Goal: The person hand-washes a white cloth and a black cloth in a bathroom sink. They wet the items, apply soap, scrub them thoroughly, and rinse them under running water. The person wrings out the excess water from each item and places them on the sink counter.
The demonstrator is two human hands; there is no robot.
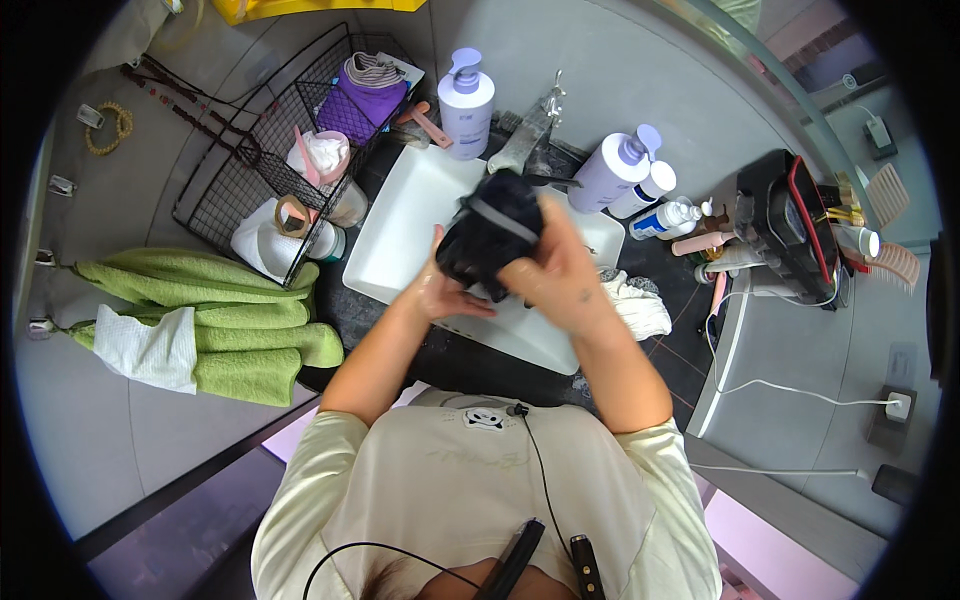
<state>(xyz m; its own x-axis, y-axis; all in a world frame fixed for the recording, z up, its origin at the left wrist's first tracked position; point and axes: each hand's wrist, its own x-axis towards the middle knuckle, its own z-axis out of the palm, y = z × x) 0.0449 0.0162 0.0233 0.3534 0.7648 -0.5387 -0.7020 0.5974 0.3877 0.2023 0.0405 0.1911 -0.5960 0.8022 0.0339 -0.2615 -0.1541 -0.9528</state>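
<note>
A bunched black cloth (pixel 484 247) with a grey band is held up over the white rectangular sink (pixel 390 247). My right hand (pixel 559 277), slightly blurred, grips it from the right side. Against its lower left side rests my left hand (pixel 446 285), the cloth lying between its raised thumb and its spread fingers. Both hands look wet. Behind the cloth, at the back of the sink, is a metal faucet (pixel 525 135). A crumpled white cloth (pixel 636 306) lies at the sink's right rim.
Lavender pump bottles (pixel 466 112) (pixel 611 165) stand behind the sink, with smaller bottles (pixel 664 219) to the right. At left hang a black wire basket (pixel 225 172) and green towels (pixel 247 330). A black box (pixel 787 225) and a white cable (pixel 780 384) are on the right.
</note>
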